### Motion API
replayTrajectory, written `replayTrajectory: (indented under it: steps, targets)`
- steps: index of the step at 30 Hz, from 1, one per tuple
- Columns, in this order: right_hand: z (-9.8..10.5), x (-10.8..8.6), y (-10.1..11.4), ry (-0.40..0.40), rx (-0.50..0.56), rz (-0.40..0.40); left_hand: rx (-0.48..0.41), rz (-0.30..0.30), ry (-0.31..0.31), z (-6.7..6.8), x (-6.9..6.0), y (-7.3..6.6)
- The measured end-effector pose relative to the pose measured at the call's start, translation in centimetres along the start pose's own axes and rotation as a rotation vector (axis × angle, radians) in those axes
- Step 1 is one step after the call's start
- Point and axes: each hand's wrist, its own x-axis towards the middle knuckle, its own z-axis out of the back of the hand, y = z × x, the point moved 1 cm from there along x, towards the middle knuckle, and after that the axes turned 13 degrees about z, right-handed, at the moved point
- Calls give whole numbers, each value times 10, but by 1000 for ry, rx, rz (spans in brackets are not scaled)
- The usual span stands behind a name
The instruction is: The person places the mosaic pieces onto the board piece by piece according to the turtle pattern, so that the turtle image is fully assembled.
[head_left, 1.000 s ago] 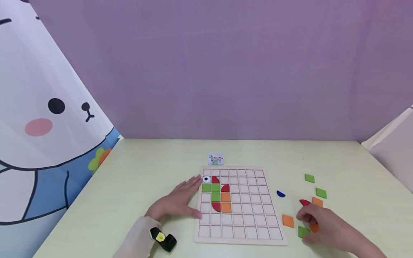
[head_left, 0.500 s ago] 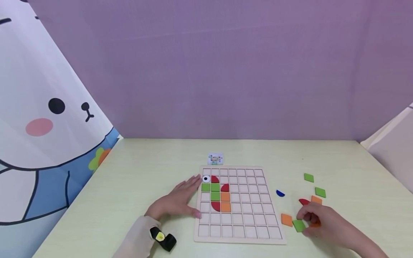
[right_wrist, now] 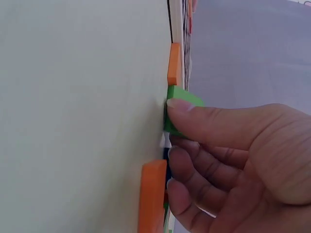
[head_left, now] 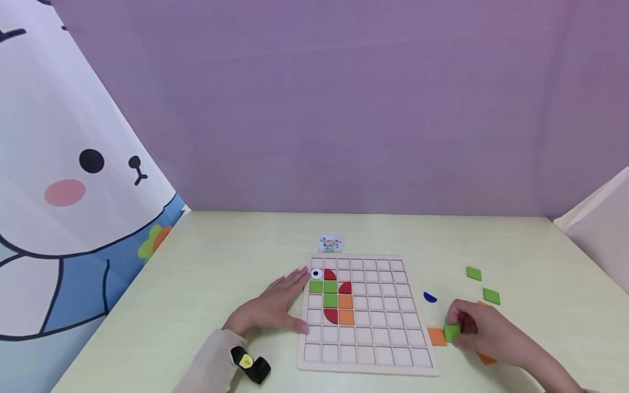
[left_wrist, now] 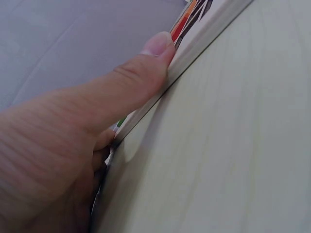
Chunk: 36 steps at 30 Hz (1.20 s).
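Pinching green square tile (head_left: pixel 451 332) with right hand (head_left: pixel 484 330), just beside orange square tile (head_left: pixel 437 337), right of wooden grid board (head_left: pixel 367 358). Unable to confirm tile's contact with table (head_left: pixel 236 234). Resting straight-fingered left hand (head_left: pixel 270 308) against board's left edge.

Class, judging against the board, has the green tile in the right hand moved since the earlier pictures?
Yes. In the head view, the green tile has moved leftward and up the picture, closer to the grid board.
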Motion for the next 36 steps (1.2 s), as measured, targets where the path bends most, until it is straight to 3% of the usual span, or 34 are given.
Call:
replayTrajectory:
  steps: [10, 18, 36]
  targets:
    - [3, 11, 5, -8, 0, -16, -6, 14, 8, -2, 1, 1]
    - [4, 26, 14, -60, -14, 74, -5, 18, 5, -2, 1, 1]
    - [5, 71, 28, -5, 39, 107, 6, -5, 1, 0, 0, 0]
